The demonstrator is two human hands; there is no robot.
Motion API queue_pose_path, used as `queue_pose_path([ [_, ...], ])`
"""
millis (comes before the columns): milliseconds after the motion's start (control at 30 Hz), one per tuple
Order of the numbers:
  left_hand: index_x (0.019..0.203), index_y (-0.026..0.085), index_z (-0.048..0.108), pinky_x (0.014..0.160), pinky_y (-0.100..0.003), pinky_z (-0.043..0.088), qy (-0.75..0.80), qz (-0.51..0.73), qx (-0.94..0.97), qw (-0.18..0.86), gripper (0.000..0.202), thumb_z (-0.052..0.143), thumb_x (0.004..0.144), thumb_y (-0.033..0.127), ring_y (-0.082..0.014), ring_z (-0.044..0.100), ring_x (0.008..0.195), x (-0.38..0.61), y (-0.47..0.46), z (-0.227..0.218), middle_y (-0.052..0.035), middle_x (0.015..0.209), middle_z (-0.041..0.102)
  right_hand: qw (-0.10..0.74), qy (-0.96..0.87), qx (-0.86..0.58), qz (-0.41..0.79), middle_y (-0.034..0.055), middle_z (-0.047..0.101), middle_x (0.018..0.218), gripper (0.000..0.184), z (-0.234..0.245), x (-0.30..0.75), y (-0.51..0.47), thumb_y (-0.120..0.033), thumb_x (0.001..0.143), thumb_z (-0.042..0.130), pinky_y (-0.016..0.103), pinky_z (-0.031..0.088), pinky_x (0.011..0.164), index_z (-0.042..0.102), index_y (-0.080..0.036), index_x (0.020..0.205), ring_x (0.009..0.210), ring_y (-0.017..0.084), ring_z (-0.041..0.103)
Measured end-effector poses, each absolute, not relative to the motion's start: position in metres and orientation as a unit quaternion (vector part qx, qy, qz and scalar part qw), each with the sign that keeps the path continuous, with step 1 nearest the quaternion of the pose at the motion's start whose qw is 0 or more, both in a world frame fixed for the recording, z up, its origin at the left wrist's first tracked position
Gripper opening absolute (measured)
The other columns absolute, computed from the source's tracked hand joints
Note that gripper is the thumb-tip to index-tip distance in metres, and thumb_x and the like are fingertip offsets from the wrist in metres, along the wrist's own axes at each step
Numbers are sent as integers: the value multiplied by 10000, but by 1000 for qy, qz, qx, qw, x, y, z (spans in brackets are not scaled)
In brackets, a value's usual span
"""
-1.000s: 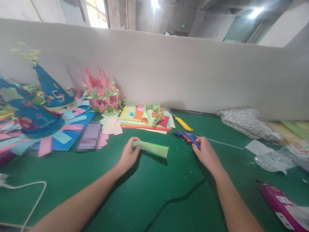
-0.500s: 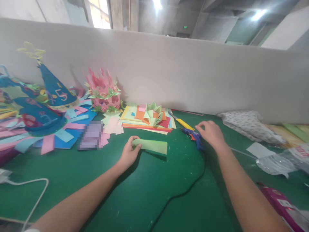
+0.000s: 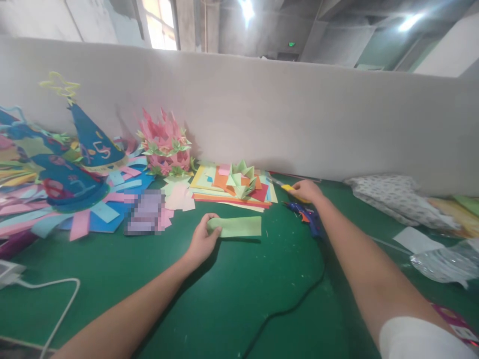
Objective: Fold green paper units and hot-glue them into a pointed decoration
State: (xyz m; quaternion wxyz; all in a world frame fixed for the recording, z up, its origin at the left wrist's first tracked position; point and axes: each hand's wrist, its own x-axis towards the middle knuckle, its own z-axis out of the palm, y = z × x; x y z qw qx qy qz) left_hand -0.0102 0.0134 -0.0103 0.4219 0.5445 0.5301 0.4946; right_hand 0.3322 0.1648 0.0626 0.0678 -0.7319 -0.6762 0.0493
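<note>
My left hand (image 3: 204,239) pinches the left end of a rolled light-green paper (image 3: 239,226) that lies on the green table (image 3: 232,294). My right hand (image 3: 307,191) is stretched far forward and closes over a yellow utility knife (image 3: 289,188) beside the stack of coloured paper sheets (image 3: 232,187). A blue glue gun (image 3: 309,215) lies on the table just under my right forearm, its black cord (image 3: 292,306) trailing toward me.
Blue paper cone hats (image 3: 93,142) and coloured strips crowd the left. A pink paper flower (image 3: 166,142) stands against the grey partition wall (image 3: 299,114). White patterned cloth (image 3: 396,197) and plastic bags (image 3: 445,259) lie at the right. A white cable (image 3: 56,304) runs at the lower left.
My right hand let go of the glue gun and reached forward to the yellow knife. My left hand kept its hold on the green paper, which now lies flatter.
</note>
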Motion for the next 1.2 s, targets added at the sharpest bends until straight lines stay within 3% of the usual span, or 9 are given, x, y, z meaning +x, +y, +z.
queue_pose_path([
  [67,941,193,509,594,-202,399,518,497,546,432,223,568,729,231,-108,484,646,-12,14,-11,28,746,524,99,-681,-725,9,124,677,913,367,76,327,145,-369,841,457,283,380,650,677,-114,986,844,218,623],
  [167,964,194,495,570,-196,393,506,504,540,446,257,577,726,245,-100,480,628,-18,18,-11,27,759,524,136,-696,-705,-36,92,646,1054,340,88,315,101,-385,819,498,279,386,689,644,-180,1047,924,224,587],
  [333,1001,195,463,538,-189,385,487,515,519,477,311,576,715,242,-81,471,574,-24,25,-4,35,743,511,79,-756,-649,1,41,657,830,181,63,298,24,-350,740,598,269,377,562,683,-221,834,700,192,591],
  [433,1033,199,467,490,-184,349,490,473,549,485,332,557,714,211,-64,414,491,-23,25,0,59,675,475,60,-751,-657,18,64,654,821,169,42,289,4,-306,777,560,300,419,601,677,-199,836,732,222,605],
  [567,1091,204,476,471,-187,325,503,376,624,465,400,534,697,164,-68,385,460,-22,27,7,80,610,424,180,-782,-596,-19,127,612,1102,325,35,263,-3,-270,838,509,411,449,862,596,-176,1136,1035,285,560],
  [667,1114,202,489,510,-198,359,487,321,691,428,461,534,661,126,-85,425,520,-22,35,14,63,658,463,206,-861,-461,56,70,508,1313,457,39,238,-5,-142,874,401,409,419,975,465,-266,1309,1194,223,481],
  [933,1108,173,488,552,-222,370,466,267,760,366,512,522,609,64,-131,483,595,0,78,14,42,666,483,166,-915,-354,96,47,470,1385,669,24,225,-2,74,712,344,455,407,1013,534,-258,1260,1253,214,441],
  [1067,1143,185,469,563,-224,378,452,267,769,365,541,512,620,50,-140,494,596,18,88,10,40,654,504,192,-887,-410,94,60,465,1384,536,21,232,-6,-24,789,395,461,427,987,544,-270,1242,1225,240,472],
  [1200,1173,175,447,596,-247,399,438,274,786,340,534,500,656,54,-148,491,584,34,90,10,20,676,538,245,-820,-504,118,78,587,1181,322,17,232,-5,-177,834,471,422,497,862,572,-254,1130,1037,242,583],
])
